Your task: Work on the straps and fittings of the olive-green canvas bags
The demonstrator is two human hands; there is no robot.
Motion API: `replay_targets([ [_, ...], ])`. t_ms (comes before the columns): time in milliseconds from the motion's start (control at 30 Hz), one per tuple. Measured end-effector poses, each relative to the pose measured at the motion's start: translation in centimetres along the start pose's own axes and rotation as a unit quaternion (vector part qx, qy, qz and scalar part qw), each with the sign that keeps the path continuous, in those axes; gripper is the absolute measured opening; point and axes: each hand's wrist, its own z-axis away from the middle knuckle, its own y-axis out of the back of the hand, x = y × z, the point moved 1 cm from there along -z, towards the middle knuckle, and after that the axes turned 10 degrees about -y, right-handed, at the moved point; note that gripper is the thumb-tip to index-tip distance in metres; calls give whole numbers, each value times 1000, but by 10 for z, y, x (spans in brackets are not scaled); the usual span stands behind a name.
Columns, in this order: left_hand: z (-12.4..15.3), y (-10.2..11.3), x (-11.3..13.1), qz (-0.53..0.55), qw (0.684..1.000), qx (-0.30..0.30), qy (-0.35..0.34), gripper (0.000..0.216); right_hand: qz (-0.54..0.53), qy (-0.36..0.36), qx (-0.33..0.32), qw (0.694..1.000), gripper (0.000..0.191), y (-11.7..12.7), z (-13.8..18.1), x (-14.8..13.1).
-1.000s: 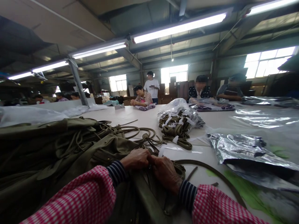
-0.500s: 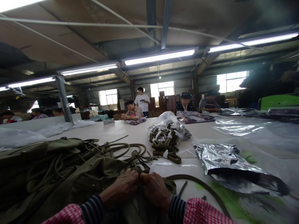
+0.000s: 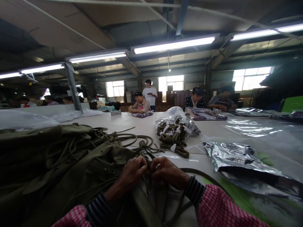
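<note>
In the head view, olive-green canvas bags (image 3: 94, 164) with cords and straps fill the left and the near middle of the table. My left hand (image 3: 132, 171) is closed, its fingers pinched on a dark olive strap (image 3: 148, 154) at the bag's top. Close beside it, my right hand (image 3: 168, 171) is also closed in a pinch on the same strap area. The exact spot between the fingertips is partly hidden. Below both hands, more olive fabric (image 3: 142, 198) hangs toward me. Just beyond lies a coiled strap (image 3: 181, 153) with a white wrap.
A clear plastic bag of bundled olive straps (image 3: 174, 129) rests past my hands on the white table (image 3: 132, 123). On the right lies a silver foil bag (image 3: 236, 156) over clear plastic and green sheets (image 3: 239, 195). Several people sit or stand across the table.
My hands have risen a little, and the right hand has turned and drawn slightly away from the left. The view has shifted, so the table things appear farther right and higher.
</note>
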Motion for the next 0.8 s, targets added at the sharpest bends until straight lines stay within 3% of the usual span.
replay_targets([
  [300,2,-6,-7,61,998,34,3,5,31,28,12,999,24,-7,5,-5],
  [467,5,-6,-1,118,990,76,5,7,-32,-1,32,999,23,-19,-5,0],
  [667,10,-8,7,304,945,123,-23,16,-134,-12,52,989,19,-35,-10,4],
  [800,10,-9,6,326,935,136,-37,15,-185,-34,49,981,13,-35,-5,3],
])
